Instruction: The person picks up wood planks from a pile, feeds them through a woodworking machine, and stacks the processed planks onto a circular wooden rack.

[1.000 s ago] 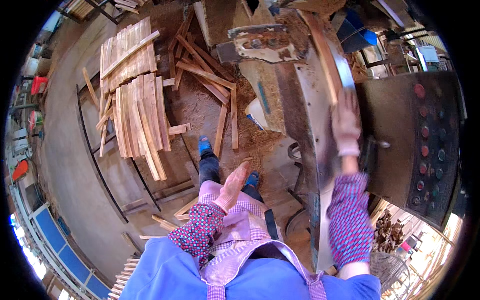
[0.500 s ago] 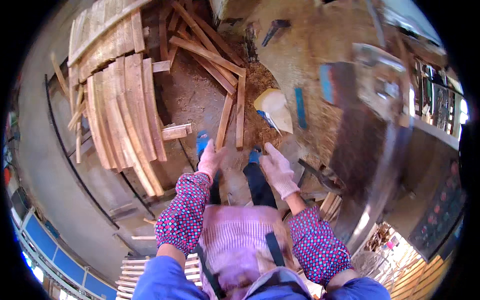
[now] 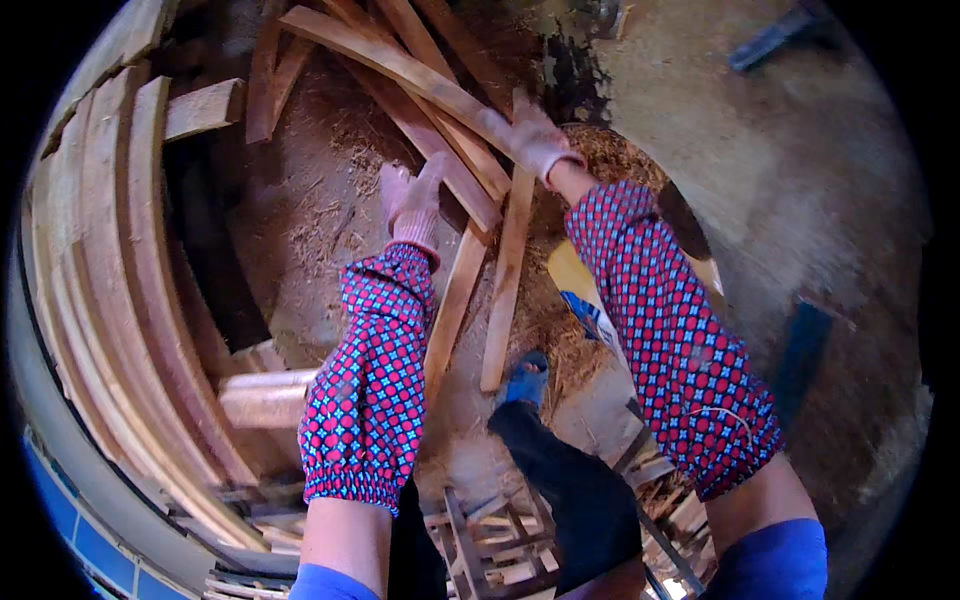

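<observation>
A loose heap of rough wooden boards lies on the floor in front of me. My left hand (image 3: 412, 200), in a pale pink knit glove, is at the left side of a slanting board (image 3: 445, 170), its fingers spread and thumb apart. My right hand (image 3: 542, 142), gloved the same way, is closed around the right end of the top board (image 3: 390, 55), which lies across the others. Part of its grip is hidden. Below the hands, two narrower boards, one of them a long strip (image 3: 508, 280), run towards my feet.
Curved planks (image 3: 110, 250) are stacked at the left, with short pieces (image 3: 265, 400) beside them. Sawdust and shavings (image 3: 610, 155) cover the floor. A yellow and white piece (image 3: 575, 275) lies under my right forearm. A dark tool-like object (image 3: 775, 40) lies far right, a bluish strip (image 3: 805, 350) nearer.
I have bent forward and both hands have moved away from my body to the board heap. The right hand has taken hold of the top board's end; the left has come beside another board.
</observation>
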`<action>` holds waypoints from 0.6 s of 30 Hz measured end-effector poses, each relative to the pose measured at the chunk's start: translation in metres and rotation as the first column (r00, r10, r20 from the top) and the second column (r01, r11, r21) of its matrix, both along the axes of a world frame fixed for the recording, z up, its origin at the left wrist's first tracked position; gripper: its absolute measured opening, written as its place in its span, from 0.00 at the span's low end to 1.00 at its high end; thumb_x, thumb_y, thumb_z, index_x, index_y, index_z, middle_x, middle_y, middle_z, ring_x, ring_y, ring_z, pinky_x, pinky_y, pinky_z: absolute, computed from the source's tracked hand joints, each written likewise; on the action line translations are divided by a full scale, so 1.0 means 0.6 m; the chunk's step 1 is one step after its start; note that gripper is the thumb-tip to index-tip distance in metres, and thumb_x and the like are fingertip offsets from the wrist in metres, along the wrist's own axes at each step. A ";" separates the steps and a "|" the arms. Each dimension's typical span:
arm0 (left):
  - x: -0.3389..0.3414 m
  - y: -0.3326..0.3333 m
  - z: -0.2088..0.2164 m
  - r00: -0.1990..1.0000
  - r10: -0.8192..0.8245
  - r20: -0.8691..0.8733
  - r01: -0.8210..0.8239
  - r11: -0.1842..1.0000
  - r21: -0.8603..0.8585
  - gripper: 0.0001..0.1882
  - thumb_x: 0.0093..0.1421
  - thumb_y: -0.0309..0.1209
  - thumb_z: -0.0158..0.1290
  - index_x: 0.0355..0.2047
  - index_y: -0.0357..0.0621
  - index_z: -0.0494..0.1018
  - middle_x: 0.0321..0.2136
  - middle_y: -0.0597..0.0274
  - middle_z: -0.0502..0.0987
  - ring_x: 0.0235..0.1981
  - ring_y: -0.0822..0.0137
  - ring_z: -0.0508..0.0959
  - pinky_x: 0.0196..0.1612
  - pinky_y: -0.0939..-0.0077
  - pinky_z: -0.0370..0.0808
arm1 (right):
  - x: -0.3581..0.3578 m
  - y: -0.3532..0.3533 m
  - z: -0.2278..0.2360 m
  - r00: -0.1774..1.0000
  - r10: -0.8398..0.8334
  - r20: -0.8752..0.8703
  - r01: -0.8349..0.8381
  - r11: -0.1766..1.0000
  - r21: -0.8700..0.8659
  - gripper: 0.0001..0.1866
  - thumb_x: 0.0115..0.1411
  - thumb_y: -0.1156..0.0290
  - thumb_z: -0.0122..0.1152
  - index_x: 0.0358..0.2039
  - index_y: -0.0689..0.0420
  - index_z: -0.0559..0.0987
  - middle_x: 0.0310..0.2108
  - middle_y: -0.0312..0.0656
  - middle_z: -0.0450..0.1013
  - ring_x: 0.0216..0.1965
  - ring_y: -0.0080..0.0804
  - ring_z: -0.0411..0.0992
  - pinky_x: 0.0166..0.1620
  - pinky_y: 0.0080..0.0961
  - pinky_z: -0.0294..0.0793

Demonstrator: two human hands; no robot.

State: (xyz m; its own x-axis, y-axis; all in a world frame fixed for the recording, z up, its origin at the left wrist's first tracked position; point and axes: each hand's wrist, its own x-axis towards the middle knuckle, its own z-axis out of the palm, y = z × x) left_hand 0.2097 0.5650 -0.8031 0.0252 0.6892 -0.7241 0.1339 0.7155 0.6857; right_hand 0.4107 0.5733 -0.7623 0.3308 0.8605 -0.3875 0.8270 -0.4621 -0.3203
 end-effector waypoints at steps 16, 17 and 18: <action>-0.062 -0.006 0.119 0.761 0.197 0.618 -0.073 0.972 -0.221 0.29 0.52 0.39 0.66 0.49 0.34 0.72 0.40 0.55 0.79 0.38 0.63 0.80 0.43 0.67 0.79 | -0.166 -0.034 0.090 0.816 -0.148 -0.558 0.146 0.988 -0.048 0.29 0.66 0.47 0.48 0.46 0.64 0.76 0.40 0.52 0.77 0.44 0.40 0.74 0.50 0.33 0.70; -0.075 -0.021 0.157 0.751 0.199 0.629 -0.038 0.965 -0.261 0.29 0.53 0.39 0.66 0.50 0.33 0.72 0.40 0.55 0.79 0.38 0.63 0.80 0.44 0.68 0.79 | -0.176 -0.053 0.131 0.883 -0.099 -0.459 0.085 0.995 -0.051 0.29 0.66 0.48 0.46 0.46 0.65 0.76 0.42 0.54 0.76 0.46 0.42 0.74 0.51 0.34 0.69; -0.086 -0.046 0.178 0.786 0.185 0.590 -0.066 0.974 -0.217 0.30 0.54 0.40 0.65 0.51 0.32 0.71 0.41 0.55 0.78 0.39 0.63 0.80 0.45 0.69 0.79 | -0.192 -0.077 0.175 0.849 -0.095 -0.520 0.100 0.995 -0.018 0.29 0.66 0.48 0.45 0.47 0.66 0.75 0.44 0.55 0.75 0.48 0.44 0.73 0.52 0.35 0.68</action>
State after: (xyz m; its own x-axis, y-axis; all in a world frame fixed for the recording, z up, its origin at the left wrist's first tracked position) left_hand 0.1584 0.5375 -0.6964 0.4193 0.5807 -0.6979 -0.3640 0.8117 0.4567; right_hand 0.2954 0.5270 -0.6573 0.1659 0.8390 -0.5183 0.4900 -0.5262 -0.6950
